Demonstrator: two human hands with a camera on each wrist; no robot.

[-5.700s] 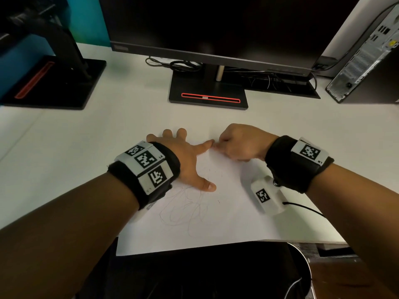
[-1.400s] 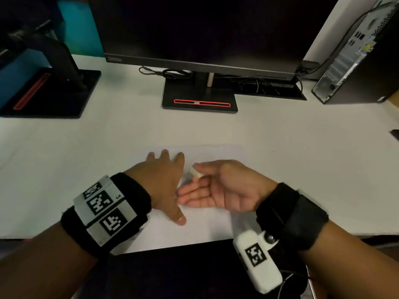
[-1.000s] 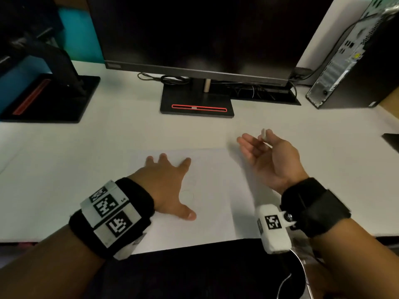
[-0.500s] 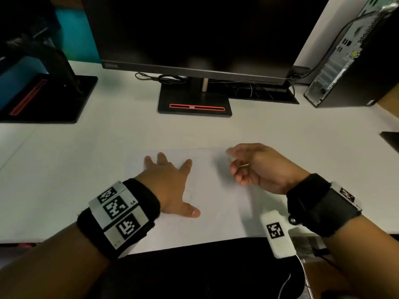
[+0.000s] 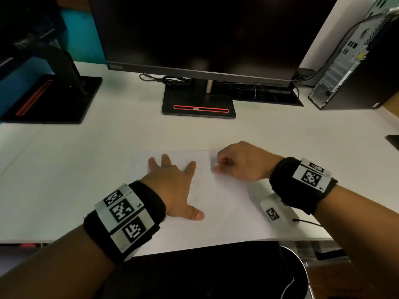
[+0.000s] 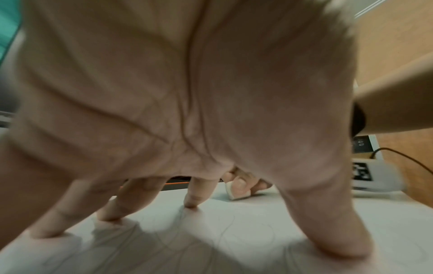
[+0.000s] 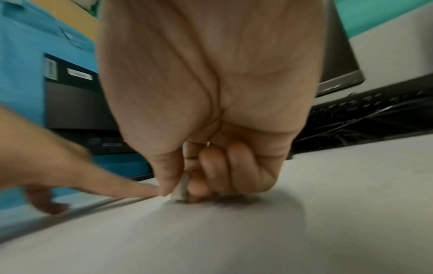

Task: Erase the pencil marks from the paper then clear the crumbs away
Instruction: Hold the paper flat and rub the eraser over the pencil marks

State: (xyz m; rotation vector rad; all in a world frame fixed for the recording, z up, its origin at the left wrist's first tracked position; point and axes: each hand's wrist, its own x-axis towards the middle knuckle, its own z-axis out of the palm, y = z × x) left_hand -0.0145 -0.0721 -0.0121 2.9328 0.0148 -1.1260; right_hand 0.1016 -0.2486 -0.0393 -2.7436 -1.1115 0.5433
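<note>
A white sheet of paper (image 5: 224,203) lies on the white desk near its front edge, with faint pencil scribbles (image 5: 195,190) beside my left thumb. My left hand (image 5: 172,182) lies flat on the sheet, fingers spread and straight, holding it down; its fingertips (image 6: 191,203) press the paper. My right hand (image 5: 239,162) is curled at the sheet's far right part and pinches a small white eraser (image 7: 181,191) between thumb and fingers, its lower end touching the paper. The eraser (image 6: 236,191) also shows in the left wrist view, past my left index finger.
A monitor on a black stand (image 5: 198,106) is behind the paper. A second stand (image 5: 49,98) sits at the far left, a computer tower (image 5: 354,67) at the far right. Cables (image 5: 166,79) lie under the monitor. A dark bin (image 5: 295,275) stands below the desk edge.
My right hand swung out to the right with the palm up, then turned over, curled and came back down onto the paper with the eraser. My left hand stayed flat on the sheet.
</note>
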